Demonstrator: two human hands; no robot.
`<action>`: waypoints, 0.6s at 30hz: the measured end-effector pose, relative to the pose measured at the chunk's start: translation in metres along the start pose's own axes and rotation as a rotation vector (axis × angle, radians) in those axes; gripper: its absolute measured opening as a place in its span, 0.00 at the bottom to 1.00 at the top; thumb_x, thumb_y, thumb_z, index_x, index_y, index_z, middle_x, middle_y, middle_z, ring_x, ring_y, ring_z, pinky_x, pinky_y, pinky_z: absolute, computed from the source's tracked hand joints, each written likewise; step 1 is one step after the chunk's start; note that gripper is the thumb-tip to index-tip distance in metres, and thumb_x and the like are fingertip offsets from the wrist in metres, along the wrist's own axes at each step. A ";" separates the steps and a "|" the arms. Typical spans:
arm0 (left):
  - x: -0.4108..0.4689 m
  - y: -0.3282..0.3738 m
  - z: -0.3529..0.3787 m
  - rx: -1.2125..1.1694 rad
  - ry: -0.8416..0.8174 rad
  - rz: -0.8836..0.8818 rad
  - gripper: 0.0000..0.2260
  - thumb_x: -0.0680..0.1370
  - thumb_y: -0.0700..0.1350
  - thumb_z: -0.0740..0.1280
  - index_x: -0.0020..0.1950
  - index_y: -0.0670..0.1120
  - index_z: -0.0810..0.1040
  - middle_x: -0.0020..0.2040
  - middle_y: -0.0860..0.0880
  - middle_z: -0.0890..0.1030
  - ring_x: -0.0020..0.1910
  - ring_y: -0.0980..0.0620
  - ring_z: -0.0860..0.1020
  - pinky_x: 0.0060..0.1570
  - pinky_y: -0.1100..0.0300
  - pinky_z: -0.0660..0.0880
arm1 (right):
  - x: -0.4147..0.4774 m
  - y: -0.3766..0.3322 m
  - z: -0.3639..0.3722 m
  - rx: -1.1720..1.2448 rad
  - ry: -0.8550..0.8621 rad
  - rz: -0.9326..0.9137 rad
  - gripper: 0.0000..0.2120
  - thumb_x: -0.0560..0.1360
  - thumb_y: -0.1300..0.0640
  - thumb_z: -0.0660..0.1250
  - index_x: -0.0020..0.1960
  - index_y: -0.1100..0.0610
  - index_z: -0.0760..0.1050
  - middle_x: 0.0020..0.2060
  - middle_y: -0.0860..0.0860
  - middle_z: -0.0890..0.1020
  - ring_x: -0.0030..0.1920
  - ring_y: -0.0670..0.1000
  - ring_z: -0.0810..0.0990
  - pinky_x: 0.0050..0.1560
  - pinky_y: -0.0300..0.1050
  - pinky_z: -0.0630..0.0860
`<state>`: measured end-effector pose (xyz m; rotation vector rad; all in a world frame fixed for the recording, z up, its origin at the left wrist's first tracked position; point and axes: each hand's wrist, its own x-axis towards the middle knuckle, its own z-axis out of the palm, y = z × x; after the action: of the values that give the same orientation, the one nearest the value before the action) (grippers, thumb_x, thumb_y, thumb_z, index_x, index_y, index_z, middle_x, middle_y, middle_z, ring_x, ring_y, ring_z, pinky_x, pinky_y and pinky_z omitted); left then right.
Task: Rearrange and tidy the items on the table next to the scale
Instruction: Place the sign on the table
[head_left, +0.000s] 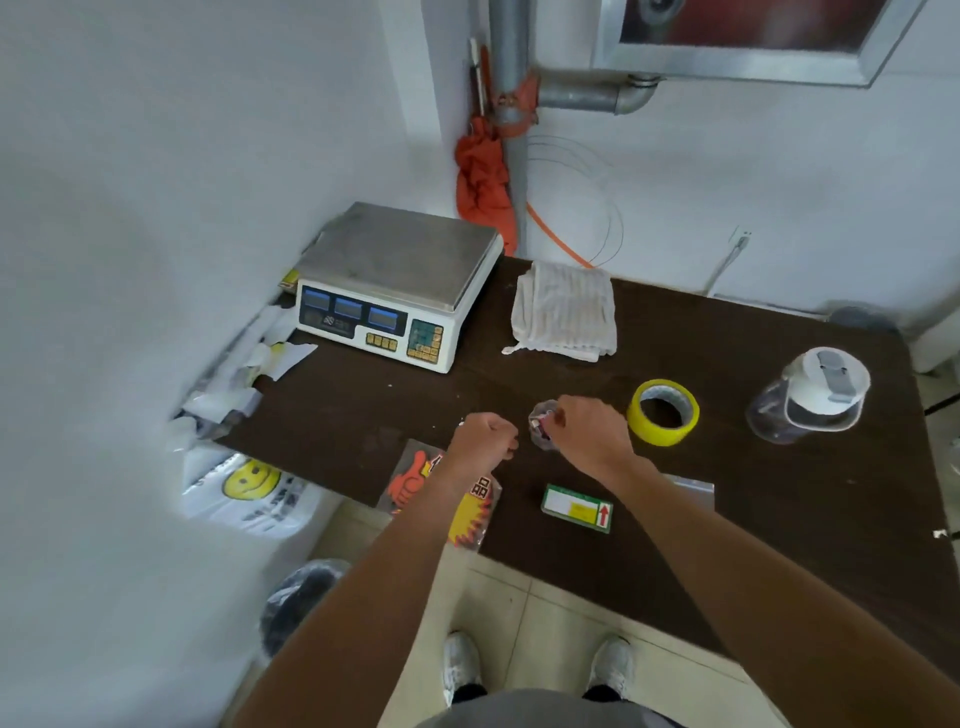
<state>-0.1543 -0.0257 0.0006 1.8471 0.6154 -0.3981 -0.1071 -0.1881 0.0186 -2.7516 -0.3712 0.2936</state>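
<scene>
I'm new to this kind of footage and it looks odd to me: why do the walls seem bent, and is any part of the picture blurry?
Head view: the wide-angle lens bows the wall pipe and stretches the forearms; the left edge is smeared, so the smiley-face bag looks soft; light is flat and even, with a dull sheen on the scale platter; the small clear packet between both hands is too blurred to read.
</scene>
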 end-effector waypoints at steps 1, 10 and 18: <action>0.001 -0.007 -0.013 -0.008 0.021 -0.024 0.08 0.80 0.44 0.65 0.52 0.42 0.82 0.47 0.45 0.85 0.42 0.51 0.83 0.37 0.63 0.77 | 0.000 -0.010 0.007 0.012 -0.032 -0.013 0.10 0.78 0.49 0.61 0.49 0.52 0.78 0.46 0.50 0.82 0.45 0.54 0.81 0.41 0.45 0.72; 0.011 -0.099 -0.102 0.509 0.281 -0.203 0.29 0.74 0.66 0.63 0.52 0.41 0.83 0.53 0.42 0.84 0.52 0.39 0.82 0.52 0.52 0.78 | -0.011 -0.062 0.077 -0.042 -0.337 -0.034 0.15 0.77 0.47 0.66 0.58 0.55 0.70 0.49 0.53 0.82 0.48 0.55 0.82 0.44 0.48 0.77; 0.017 -0.129 -0.122 0.549 0.171 -0.181 0.21 0.75 0.58 0.66 0.49 0.41 0.83 0.51 0.39 0.82 0.49 0.41 0.82 0.50 0.53 0.78 | -0.022 -0.086 0.114 -0.043 -0.393 0.119 0.33 0.73 0.48 0.72 0.69 0.60 0.61 0.65 0.57 0.72 0.62 0.60 0.77 0.56 0.53 0.75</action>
<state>-0.2188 0.1270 -0.0643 2.3733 0.8546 -0.5746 -0.1744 -0.0816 -0.0511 -2.7534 -0.3124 0.8724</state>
